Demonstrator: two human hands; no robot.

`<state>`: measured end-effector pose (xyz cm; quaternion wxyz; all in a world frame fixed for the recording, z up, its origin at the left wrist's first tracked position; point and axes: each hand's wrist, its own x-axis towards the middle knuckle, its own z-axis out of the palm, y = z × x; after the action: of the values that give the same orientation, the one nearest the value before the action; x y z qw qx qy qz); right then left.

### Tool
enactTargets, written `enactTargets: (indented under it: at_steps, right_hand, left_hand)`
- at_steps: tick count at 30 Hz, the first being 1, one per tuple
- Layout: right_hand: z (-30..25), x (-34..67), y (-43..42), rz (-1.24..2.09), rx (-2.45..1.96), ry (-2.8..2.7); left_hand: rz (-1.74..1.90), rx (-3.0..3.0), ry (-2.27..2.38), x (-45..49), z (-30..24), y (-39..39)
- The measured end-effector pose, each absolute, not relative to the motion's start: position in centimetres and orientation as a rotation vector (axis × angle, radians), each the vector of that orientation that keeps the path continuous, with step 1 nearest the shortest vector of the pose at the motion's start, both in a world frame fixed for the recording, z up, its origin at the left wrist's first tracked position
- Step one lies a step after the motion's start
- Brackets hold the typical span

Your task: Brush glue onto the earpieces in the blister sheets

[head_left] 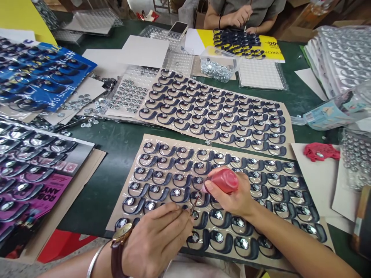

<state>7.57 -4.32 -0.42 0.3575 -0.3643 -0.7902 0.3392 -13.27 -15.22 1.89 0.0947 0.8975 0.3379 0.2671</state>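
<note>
"How did you work over the near card (pixel 193 146)?"

"My right grip (pixel 236 197) was clamped round the red bottle (pixel 225 180) above its middle, nozzle towards the hooked pieces (pixel 228 221) rowed across it. My left grip (pixel 156 241), over its near-left part, pinched a thin tool (pixel 194 208), tip at one shiny stud (pixel 196 195)."

"What mattered?"

"I judged: squeeze lightly, steady the tool, and keep both wrists off neighbouring pieces."

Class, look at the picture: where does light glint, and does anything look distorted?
Head view: bright glints on the studs, a paler highlight on the bottle; head view: glare on the plastic stack, and the right forearm looks stretched, perhaps by a wide lens.
</note>
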Motion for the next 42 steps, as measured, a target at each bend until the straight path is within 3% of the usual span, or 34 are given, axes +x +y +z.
enactTargets:
  at_steps: [31,42]
  right_hand:
    - [0.1,7.6,-4.6,0.873,-0.976,-2.080]
    - [-0.6,7.4,-5.1,0.872,-0.862,-2.072]
  left_hand:
    - [0.830,2.446,1.015,-14.0,2.1,-14.4]
    - [0.950,2.009,1.122,-14.4,1.7,-13.3]
